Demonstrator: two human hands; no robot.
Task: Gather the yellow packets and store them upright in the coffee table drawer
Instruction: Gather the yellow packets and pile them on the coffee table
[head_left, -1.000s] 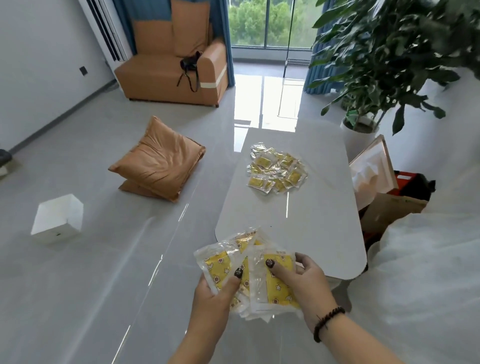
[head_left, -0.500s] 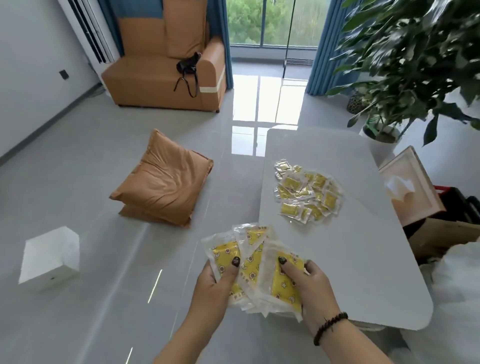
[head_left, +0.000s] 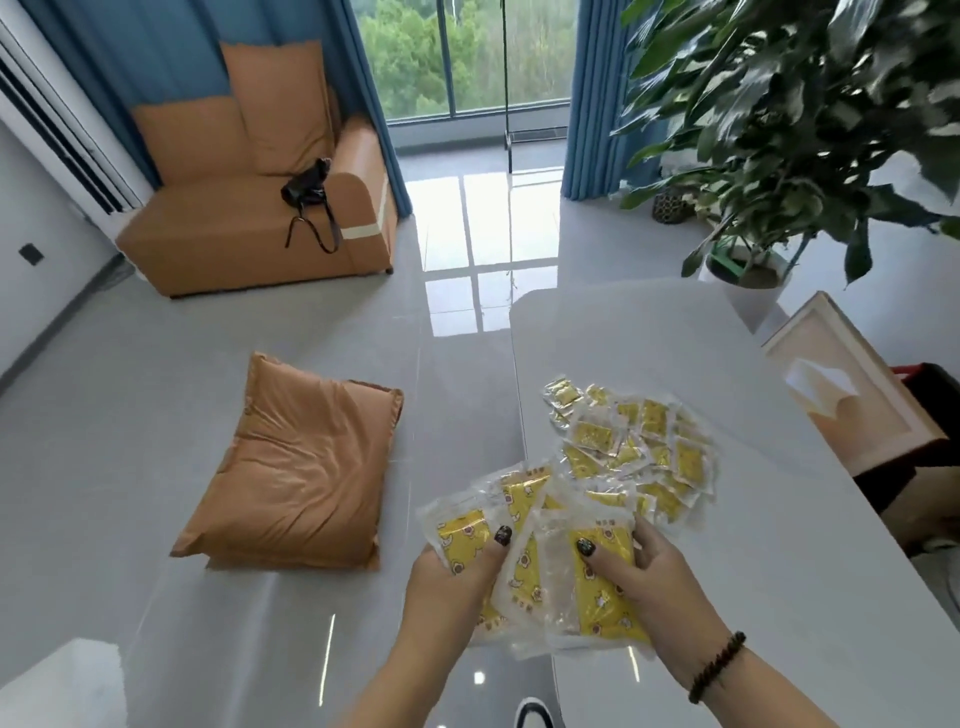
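A fanned bunch of clear-plastic yellow packets printed with small flowers (head_left: 524, 556) sits in both hands, held over the near left edge of the pale, rounded-corner stone-look counter (head_left: 779, 519). The left hand (head_left: 447, 582) grips the left side of the fan, thumb pressed on the front of a packet and fingers curled behind; the right hand (head_left: 654, 577) grips the right side the same way, thumb on top and fingers wrapped round the far edge. A dark beaded bracelet (head_left: 717, 667) circles the right wrist.

Just beyond the held bunch, a loose heap of the same yellow packets (head_left: 634, 447) lies flat and overlapping on the counter, untouched by either grip.

As a judgement, gathering is partly done: one share is in hand, a share at least as large waits on the counter. No drawer shows anywhere in view, so nothing appears stored or stood upright yet; collecting the heap, squaring the stack and reaching the drawer all seem left.

Further out, an orange leather-look cushion (head_left: 301, 478) lies on the glossy grey floor, an orange sofa (head_left: 249, 208) with a black strapped bag (head_left: 306, 192) stands by blue curtains, and a large leafy potted plant (head_left: 810, 114) rises beyond the counter.
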